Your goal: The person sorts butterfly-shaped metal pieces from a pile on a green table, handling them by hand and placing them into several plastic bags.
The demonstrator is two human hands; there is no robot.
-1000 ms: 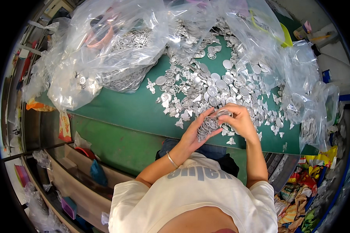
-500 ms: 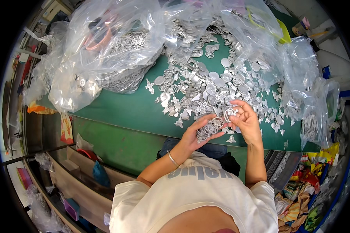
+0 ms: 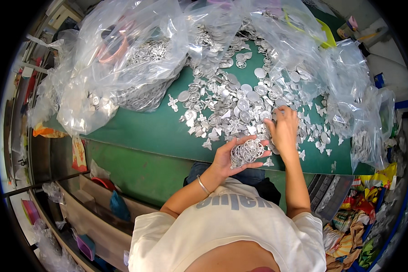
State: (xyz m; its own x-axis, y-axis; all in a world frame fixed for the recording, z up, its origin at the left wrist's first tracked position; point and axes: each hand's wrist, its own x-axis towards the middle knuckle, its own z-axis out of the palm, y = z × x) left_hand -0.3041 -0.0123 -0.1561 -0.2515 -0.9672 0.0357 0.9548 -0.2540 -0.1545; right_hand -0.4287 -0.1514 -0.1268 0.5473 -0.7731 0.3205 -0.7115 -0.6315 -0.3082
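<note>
Cupped palm up near the table's front edge, my left hand [image 3: 222, 158] holds a stack of round openwork metal charms [image 3: 246, 153]. To the right of it, my right hand [image 3: 284, 129] lies palm down over the near right part of a loose pile of silver-coloured metal pieces [image 3: 233, 104]. Its thumb and fingers are apart and touch the pile, with no piece seen between them; the fingertips are partly hidden among the pieces. Flat discs, cross shapes, round openwork pieces and small winged shapes make up the pile on the green table [image 3: 136, 131].
A large clear plastic bag [image 3: 140, 86] of metal pieces stands at the left, with more clear bags [image 3: 349, 81] at the right. A yellow-green basket [image 3: 326, 34] is at the far right. Beige drawers [image 3: 95, 213] sit lower left; crumpled colourful packaging [image 3: 353, 217] fills the lower right.
My right hand has left the left hand's side and moved away from me onto the pile. The ring-shaped charm it pinched is no longer in its fingers; my left hand still holds its stack.
</note>
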